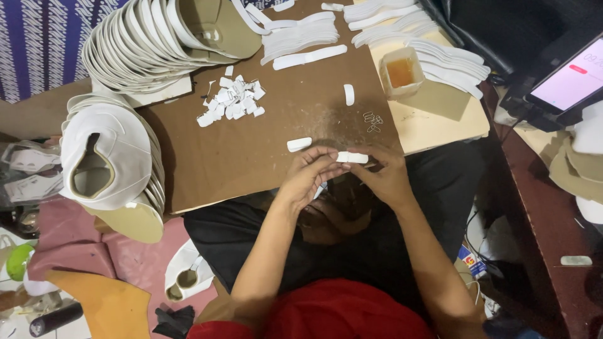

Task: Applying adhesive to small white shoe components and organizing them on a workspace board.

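Fingertips and part of the white strip (352,157) are hidden by the hands; what's under them can't be made out. The strip is pinched between left hand (309,174) and right hand (384,177), at the near edge of the cardboard tabletop (251,157). One loose white piece (299,144) is seen just left, one (349,94) further back, approx. three metal rings (372,120) near.

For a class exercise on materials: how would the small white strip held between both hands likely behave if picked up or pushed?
The small white strip looks thin and flat, so probably light and somewhat floppy. Fingertips of the left hand and right hand alone hold it. Being flat, it should slide on the brown cardboard sheet, not roll.
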